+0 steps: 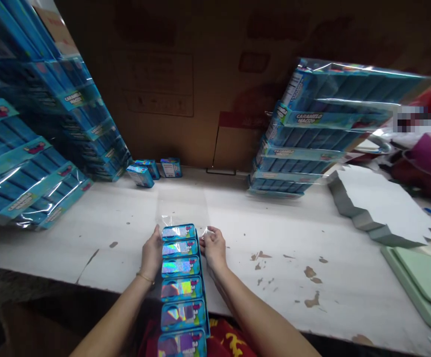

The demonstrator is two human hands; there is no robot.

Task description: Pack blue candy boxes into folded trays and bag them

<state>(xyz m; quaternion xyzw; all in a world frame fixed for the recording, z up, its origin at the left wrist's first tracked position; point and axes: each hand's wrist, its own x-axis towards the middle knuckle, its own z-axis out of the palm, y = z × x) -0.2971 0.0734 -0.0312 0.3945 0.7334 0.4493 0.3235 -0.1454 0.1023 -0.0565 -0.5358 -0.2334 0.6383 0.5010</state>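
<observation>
A long display tray of blue candy boxes (180,289), with shiny holographic fronts, reaches from the tabletop over its front edge toward my body. Its far end meets the mouth of a clear plastic bag (183,206) lying flat on the table. My right hand (214,248) pinches the bag's edge at the tray's right far corner. On the opposite side, my left hand (152,254) is closed at the bag's left edge, beside the tray; some of its fingertips are hidden.
Stacks of wrapped blue trays rise at the left (25,168) and right (293,144). Several loose small boxes (141,175) stand before a large cardboard box (200,89). A pile of white card (382,198) and a green scale (423,282) occupy the right side.
</observation>
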